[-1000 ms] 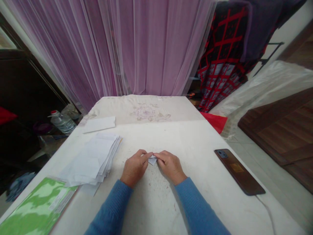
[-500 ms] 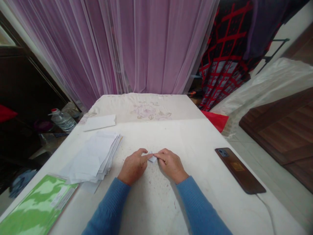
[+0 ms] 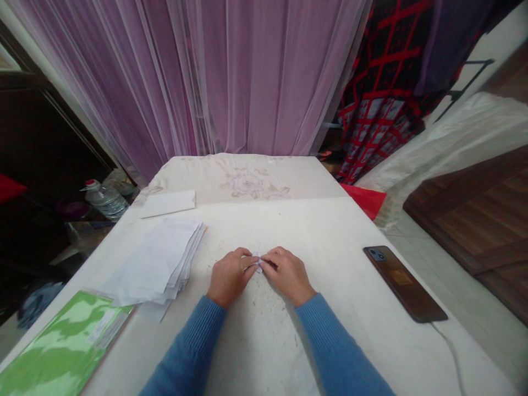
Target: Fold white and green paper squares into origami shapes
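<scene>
Between my two hands, over the middle of the table, is a small folded piece of white paper (image 3: 258, 268). My left hand (image 3: 231, 273) grips its left side, thumb and fingers pinched together. From the other side my right hand (image 3: 287, 273) pinches the paper, its fingertips almost touching those of the left. Most of the paper is hidden behind the fingers, so its exact folded shape cannot be made out.
A stack of white sheets (image 3: 154, 264) lies to the left, with a flat white piece (image 3: 168, 204) behind it. Nearer is a green plastic-wrapped packet (image 3: 61, 344). At the right edge lies a phone (image 3: 406, 283) with a cable. The table (image 3: 330, 352) has a cover.
Both hands have closed tighter around the small paper, and less of it shows. My left thumb and fingers now pinch it, where a finger was stretched across it before.
</scene>
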Tool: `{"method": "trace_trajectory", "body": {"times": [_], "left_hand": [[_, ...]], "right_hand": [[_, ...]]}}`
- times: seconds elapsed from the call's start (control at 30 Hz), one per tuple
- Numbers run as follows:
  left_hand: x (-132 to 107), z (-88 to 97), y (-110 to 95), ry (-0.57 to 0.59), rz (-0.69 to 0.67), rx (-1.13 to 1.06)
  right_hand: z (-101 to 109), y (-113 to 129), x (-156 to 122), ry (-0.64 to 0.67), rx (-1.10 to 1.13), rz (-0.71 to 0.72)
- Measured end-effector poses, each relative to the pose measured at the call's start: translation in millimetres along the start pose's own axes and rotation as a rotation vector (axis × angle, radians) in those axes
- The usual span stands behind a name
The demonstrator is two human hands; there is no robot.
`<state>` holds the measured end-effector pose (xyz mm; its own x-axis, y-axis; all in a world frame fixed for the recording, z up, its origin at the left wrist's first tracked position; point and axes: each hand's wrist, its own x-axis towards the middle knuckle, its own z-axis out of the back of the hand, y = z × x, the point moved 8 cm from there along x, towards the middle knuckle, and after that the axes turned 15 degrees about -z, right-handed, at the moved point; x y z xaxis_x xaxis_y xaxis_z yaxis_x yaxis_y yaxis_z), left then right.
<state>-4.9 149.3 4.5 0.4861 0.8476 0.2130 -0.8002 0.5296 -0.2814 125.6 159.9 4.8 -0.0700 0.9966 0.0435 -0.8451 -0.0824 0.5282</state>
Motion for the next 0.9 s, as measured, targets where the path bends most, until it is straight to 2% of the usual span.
{"method": "trace_trajectory", "body": {"times": [0.37, 0.57, 0.9], "left_hand": [[0, -1.6, -4, 0.077, 0.017, 0.095], [2, -2.7, -12, 0.109, -0.001, 0.156], [1, -7.5, -11, 0.043, -0.071, 0.133]], "right_hand": [[-1, 7, -6, 0.003, -0.17, -0.037], [-2, 12, -10, -0.021, -0.236, -0.011], [-2, 9, -9, -0.025, -0.241, -0.015]]}}
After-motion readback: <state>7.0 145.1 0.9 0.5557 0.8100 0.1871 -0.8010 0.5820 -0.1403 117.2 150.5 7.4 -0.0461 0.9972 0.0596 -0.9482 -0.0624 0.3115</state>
